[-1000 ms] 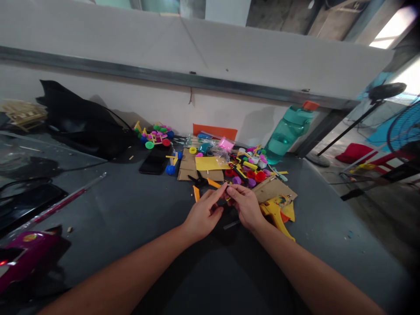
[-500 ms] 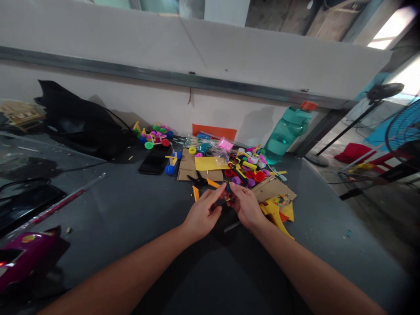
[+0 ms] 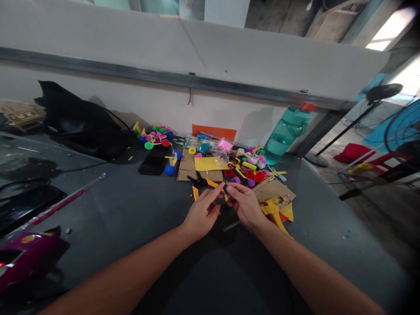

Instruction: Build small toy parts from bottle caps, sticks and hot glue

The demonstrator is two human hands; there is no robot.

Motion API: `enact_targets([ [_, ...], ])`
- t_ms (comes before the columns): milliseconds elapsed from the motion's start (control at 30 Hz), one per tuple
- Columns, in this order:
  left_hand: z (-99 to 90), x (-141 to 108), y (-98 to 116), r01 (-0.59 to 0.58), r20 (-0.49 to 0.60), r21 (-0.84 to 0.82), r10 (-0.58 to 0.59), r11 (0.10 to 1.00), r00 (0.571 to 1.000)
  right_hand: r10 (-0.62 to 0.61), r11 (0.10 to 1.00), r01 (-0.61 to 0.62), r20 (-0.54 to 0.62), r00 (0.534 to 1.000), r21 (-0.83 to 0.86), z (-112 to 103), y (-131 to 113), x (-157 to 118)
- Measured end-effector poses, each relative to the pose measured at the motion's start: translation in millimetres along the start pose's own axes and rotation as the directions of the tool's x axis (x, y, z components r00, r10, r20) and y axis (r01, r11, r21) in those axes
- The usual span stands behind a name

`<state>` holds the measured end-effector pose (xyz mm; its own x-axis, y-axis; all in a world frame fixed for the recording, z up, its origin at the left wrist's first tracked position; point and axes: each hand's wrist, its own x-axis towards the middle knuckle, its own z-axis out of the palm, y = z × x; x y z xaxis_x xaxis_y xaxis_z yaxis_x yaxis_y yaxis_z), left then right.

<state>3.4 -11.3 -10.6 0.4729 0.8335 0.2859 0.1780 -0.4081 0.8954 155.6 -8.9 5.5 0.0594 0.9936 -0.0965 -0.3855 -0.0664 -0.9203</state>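
Note:
Over the dark table, my left hand [image 3: 202,214] and my right hand [image 3: 245,205] meet fingertip to fingertip. Between them is a small dark blue piece [image 3: 225,187], mostly covered by the fingers. My right thumb and fingers pinch it, while my left index finger presses on it from the other side. A bit of yellow shows just below it. Cutters with orange handles [image 3: 214,183] lie right behind my left hand. Beside my right wrist is a yellow glue gun [image 3: 274,211].
Behind my hands are cardboard [image 3: 185,164], yellow paper [image 3: 210,163], red caps [image 3: 259,176] and purple caps [image 3: 250,182]. A teal bottle [image 3: 285,133] leans at the wall. Further left are a phone [image 3: 153,162], small toy cars [image 3: 157,136], a black bag [image 3: 82,127] and a magenta device [image 3: 28,253].
The joined fingertips and the dark blue piece have shifted very slightly left. The things on the table have stayed where they were.

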Motion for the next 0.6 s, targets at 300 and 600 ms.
enact_targets([
  [300,0.2,-1,4,-0.012,0.007,0.132,0.011,0.991,1.0,0.177,0.97,-0.165,-0.056,0.983,0.177,5,-7,-5],
  [600,-0.7,0,7,-0.018,0.061,0.231,0.004,0.973,0.998,0.197,0.955,-0.168,-0.1,0.975,0.245,12,-9,-9],
])
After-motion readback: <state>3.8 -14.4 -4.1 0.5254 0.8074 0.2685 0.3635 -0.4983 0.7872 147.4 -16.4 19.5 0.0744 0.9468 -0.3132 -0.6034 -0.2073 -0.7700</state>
